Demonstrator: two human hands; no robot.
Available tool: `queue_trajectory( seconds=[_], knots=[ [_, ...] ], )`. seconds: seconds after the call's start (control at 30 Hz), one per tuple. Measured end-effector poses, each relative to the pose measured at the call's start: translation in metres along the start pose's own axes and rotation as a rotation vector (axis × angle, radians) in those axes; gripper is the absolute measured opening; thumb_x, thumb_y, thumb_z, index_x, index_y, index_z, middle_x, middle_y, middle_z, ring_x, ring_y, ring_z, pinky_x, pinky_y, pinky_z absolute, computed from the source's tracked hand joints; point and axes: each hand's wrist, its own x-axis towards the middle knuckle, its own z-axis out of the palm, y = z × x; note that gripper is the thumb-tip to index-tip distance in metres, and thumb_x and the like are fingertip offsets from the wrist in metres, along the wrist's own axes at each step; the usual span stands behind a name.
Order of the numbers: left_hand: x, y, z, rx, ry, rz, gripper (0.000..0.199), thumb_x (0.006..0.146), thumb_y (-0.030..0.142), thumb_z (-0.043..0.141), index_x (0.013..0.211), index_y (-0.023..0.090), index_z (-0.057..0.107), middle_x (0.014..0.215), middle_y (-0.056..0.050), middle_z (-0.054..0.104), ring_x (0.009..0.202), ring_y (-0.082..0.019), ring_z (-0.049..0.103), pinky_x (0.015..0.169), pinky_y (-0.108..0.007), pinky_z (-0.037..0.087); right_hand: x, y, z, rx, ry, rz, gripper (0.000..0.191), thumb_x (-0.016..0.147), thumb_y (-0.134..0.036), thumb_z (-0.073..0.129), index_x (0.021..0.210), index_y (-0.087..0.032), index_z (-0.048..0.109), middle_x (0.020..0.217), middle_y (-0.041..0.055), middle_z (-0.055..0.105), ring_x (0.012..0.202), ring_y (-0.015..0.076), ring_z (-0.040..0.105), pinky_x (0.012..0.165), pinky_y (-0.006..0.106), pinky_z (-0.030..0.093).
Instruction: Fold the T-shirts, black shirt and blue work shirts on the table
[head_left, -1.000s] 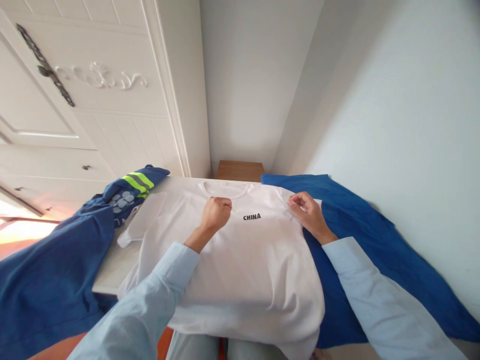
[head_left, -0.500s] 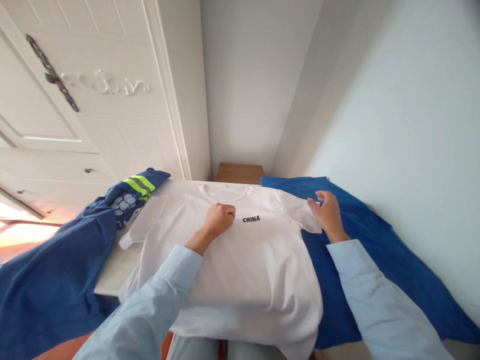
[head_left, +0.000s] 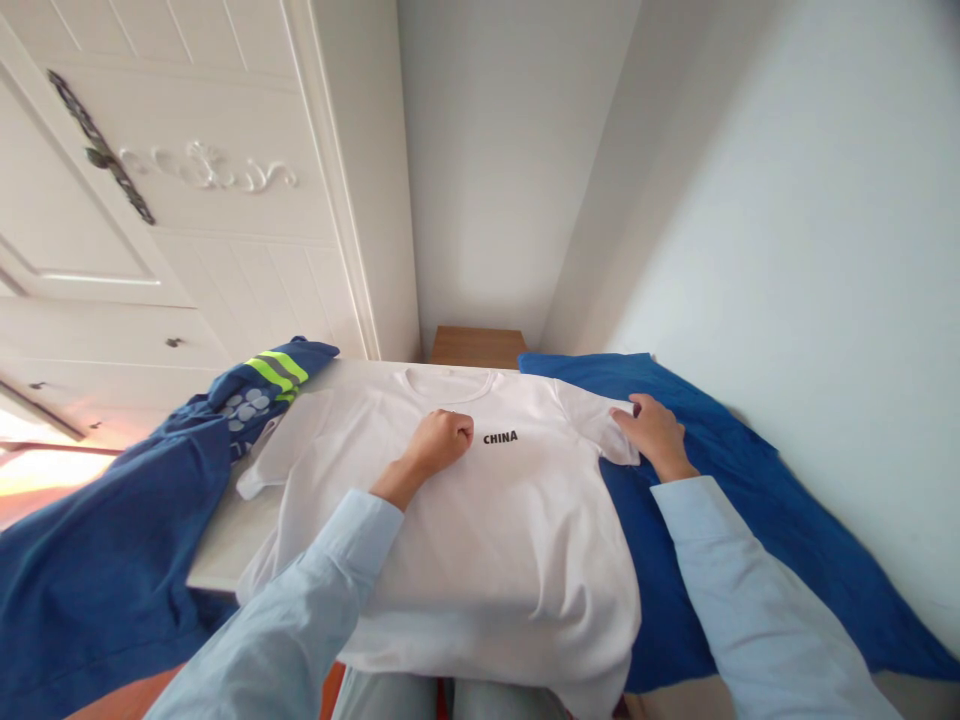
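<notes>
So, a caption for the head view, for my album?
Right hand at one sleeve of a white T-shirt; left hand closed beside its CHINA print.

Right hand (head_left: 654,436) shifted outward along the shirt (head_left: 487,530) to its sleeve's end; the sleeve (head_left: 594,415) now spread over blue cloth (head_left: 716,480).

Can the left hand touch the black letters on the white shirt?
Probably yes. The left hand is curled close beside the black letters on the white shirt, and nothing seems to block the way. The right hand is over at a sleeve.
</notes>
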Motion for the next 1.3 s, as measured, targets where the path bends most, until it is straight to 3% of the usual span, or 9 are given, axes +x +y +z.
queue_trajectory(
  seconds=[0.2, 0.37, 0.47, 0.67, 0.83, 0.93, 1.0, 1.13, 1.3],
  knots=[
    [-0.002, 0.004, -0.002, 0.006, -0.01, -0.013, 0.027, 0.067, 0.004, 0.043, 0.059, 0.018, 0.064, 0.068, -0.005, 0.07, 0.069, -0.018, 0.062, 0.071, -0.028, 0.042, 0.002, 0.002, -0.004, 0.261, 0.064, -0.159, 0.034, 0.082, -0.048, 0.056, 0.085, -0.016, 0.067, 0.082, 0.01, 0.066, 0.078, 0.0224, 0.059, 0.074, 0.032, 0.044],
    [-0.003, 0.007, -0.004, 0.039, -0.031, -0.013, 0.028, 0.068, 0.004, 0.043, 0.061, 0.019, 0.066, 0.072, -0.005, 0.071, 0.072, -0.019, 0.063, 0.072, -0.028, 0.043, -0.003, -0.005, -0.004, 0.384, 0.218, -0.162, 0.038, 0.083, -0.053, 0.055, 0.09, -0.017, 0.061, 0.084, 0.0097, 0.065, 0.076, 0.0205, 0.055, 0.073, 0.03, 0.044],
    [-0.002, 0.007, -0.003, 0.045, -0.035, -0.015, 0.028, 0.069, 0.004, 0.044, 0.063, 0.019, 0.067, 0.072, -0.005, 0.072, 0.071, -0.019, 0.063, 0.071, -0.028, 0.043, -0.005, -0.01, -0.003, 0.37, 0.217, -0.125, 0.036, 0.084, -0.047, 0.056, 0.102, -0.016, 0.063, 0.095, 0.0114, 0.067, 0.086, 0.0232, 0.06, 0.081, 0.032, 0.047],
    [-0.001, 0.008, -0.003, 0.063, -0.049, -0.03, 0.027, 0.072, 0.006, 0.045, 0.066, 0.019, 0.069, 0.075, -0.007, 0.072, 0.072, -0.019, 0.063, 0.07, -0.029, 0.041, 0.007, -0.02, -0.015, 0.527, 0.036, -0.052, 0.041, 0.076, -0.036, 0.067, 0.111, -0.015, 0.062, 0.11, 0.0114, 0.067, 0.097, 0.0227, 0.063, 0.089, 0.034, 0.051],
    [-0.001, 0.01, -0.003, 0.068, -0.071, -0.04, 0.029, 0.077, 0.008, 0.045, 0.071, 0.019, 0.072, 0.082, -0.009, 0.074, 0.078, -0.021, 0.065, 0.074, -0.03, 0.043, 0.015, -0.022, -0.046, 0.616, -0.387, 0.162, 0.058, 0.077, -0.054, 0.076, 0.117, -0.016, 0.057, 0.121, 0.0153, 0.065, 0.094, 0.0218, 0.067, 0.069, 0.028, 0.055],
    [0.0, 0.01, -0.004, 0.06, -0.085, -0.032, 0.03, 0.078, 0.008, 0.046, 0.072, 0.02, 0.072, 0.084, -0.009, 0.075, 0.082, -0.021, 0.067, 0.076, -0.03, 0.044, 0.012, -0.018, -0.061, 0.618, -0.66, 0.258, 0.06, 0.079, -0.066, 0.074, 0.108, -0.016, 0.059, 0.112, 0.0139, 0.069, 0.089, 0.0215, 0.069, 0.066, 0.03, 0.057],
    [0.0, 0.011, -0.004, 0.055, -0.09, -0.03, 0.03, 0.078, 0.008, 0.046, 0.073, 0.02, 0.073, 0.084, -0.009, 0.075, 0.084, -0.022, 0.067, 0.077, -0.03, 0.045, 0.009, -0.015, -0.066, 0.617, -0.749, 0.309, 0.06, 0.075, -0.066, 0.078, 0.103, -0.016, 0.06, 0.101, 0.0127, 0.071, 0.082, 0.0196, 0.069, 0.064, 0.029, 0.057],
    [0.0, 0.013, -0.005, 0.052, -0.095, -0.036, 0.03, 0.079, 0.008, 0.047, 0.075, 0.02, 0.074, 0.085, -0.01, 0.075, 0.085, -0.023, 0.068, 0.077, -0.03, 0.045, 0.009, -0.012, -0.066, 0.573, -0.739, 0.309, 0.048, 0.067, -0.043, 0.089, 0.089, -0.015, 0.057, 0.076, 0.0055, 0.067, 0.062, 0.0118, 0.061, 0.053, 0.02, 0.048],
    [-0.001, 0.013, -0.005, 0.053, -0.096, -0.042, 0.03, 0.081, 0.009, 0.046, 0.075, 0.02, 0.074, 0.088, -0.01, 0.075, 0.086, -0.023, 0.068, 0.076, -0.03, 0.044, 0.015, -0.014, -0.07, 0.821, -0.499, 0.147, 0.039, 0.06, -0.008, 0.071, 0.096, -0.016, 0.057, 0.091, 0.0016, 0.07, 0.076, 0.0125, 0.065, 0.066, 0.021, 0.054]
  ],
)
